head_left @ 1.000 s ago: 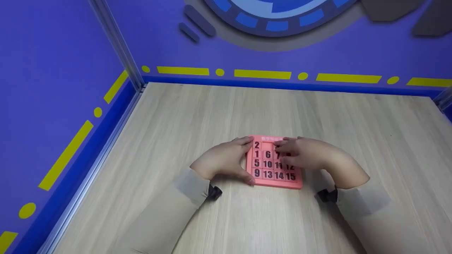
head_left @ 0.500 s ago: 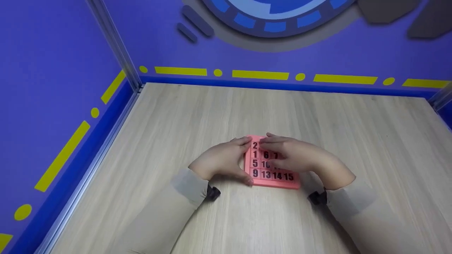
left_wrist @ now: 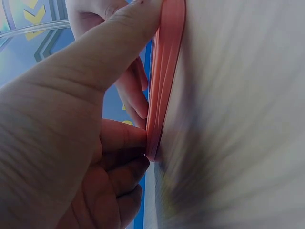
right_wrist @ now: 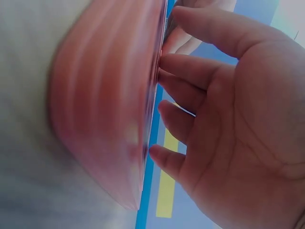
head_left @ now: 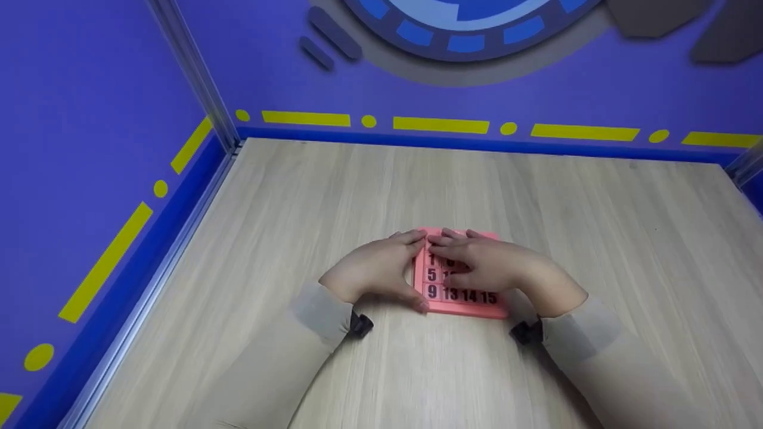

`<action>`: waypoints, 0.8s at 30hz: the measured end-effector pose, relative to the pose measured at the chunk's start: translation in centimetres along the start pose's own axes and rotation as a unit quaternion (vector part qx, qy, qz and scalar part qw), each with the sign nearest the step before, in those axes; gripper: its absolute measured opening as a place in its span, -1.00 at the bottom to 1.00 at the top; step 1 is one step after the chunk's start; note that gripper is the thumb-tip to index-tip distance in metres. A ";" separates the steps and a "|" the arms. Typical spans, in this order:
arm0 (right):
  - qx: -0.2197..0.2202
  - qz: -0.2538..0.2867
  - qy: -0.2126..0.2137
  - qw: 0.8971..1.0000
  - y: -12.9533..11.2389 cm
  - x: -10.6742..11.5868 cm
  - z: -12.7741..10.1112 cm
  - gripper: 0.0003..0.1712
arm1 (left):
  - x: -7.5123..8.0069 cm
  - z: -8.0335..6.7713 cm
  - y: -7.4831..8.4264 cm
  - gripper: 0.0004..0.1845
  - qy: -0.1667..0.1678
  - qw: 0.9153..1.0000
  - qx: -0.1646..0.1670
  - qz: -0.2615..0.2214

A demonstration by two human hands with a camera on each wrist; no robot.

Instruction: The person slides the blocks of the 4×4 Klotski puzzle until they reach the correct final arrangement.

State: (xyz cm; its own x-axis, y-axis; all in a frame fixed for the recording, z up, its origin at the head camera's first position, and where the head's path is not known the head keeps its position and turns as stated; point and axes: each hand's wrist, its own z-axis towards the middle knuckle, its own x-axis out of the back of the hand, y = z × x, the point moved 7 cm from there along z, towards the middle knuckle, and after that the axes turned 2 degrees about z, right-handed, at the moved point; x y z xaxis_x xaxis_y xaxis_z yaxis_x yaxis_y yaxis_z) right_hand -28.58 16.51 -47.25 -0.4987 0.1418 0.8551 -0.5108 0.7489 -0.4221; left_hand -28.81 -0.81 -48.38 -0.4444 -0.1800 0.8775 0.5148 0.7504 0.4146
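A pink sliding number puzzle [head_left: 468,296] lies flat on the wooden table [head_left: 357,190], with its near row 9, 13, 14, 15 showing. My left hand [head_left: 399,271] grips its left edge, thumb at the near corner and fingers at the far corner. In the left wrist view the thumb [left_wrist: 95,57] lies along the puzzle's rim [left_wrist: 164,81]. My right hand [head_left: 489,265] lies over the puzzle, its fairly straight fingertips touching the tiles at the far left and hiding most numbers. In the right wrist view, the right fingers [right_wrist: 190,67] touch the puzzle's face [right_wrist: 109,105].
Purple walls with yellow dashes close the table on the left [head_left: 89,149] and at the back [head_left: 536,89], and a metal rail [head_left: 173,250] runs along the left edge. Bare wood lies all round the puzzle.
My right hand has slid left across the puzzle and now covers the 2 tile and the middle rows. The left hand and the puzzle have stayed put.
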 end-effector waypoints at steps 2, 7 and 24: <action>-0.005 0.002 0.001 1.000 0.1 0.1 -0.1 -0.16 | 0.0 0.0 0.0 0.48 0.002 1.000 0.000 -0.001; -0.018 0.010 0.001 1.000 0.6 0.4 -0.4 -0.22 | 0.0 0.0 -0.1 0.48 0.005 1.000 -0.002 -0.008; -0.050 0.033 -0.015 0.998 2.3 1.2 -1.9 -0.30 | 0.0 -0.2 0.0 0.44 0.012 1.000 -0.003 -0.013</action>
State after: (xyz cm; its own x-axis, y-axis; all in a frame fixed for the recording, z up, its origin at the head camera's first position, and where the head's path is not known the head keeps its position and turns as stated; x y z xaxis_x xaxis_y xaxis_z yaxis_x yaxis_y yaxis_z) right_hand -29.04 19.60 -46.67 -0.5507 0.1744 0.8163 -0.4045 0.7997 -0.4437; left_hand -28.68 -0.95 -48.28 -0.4403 -0.2137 0.8721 0.5084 0.7412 0.4383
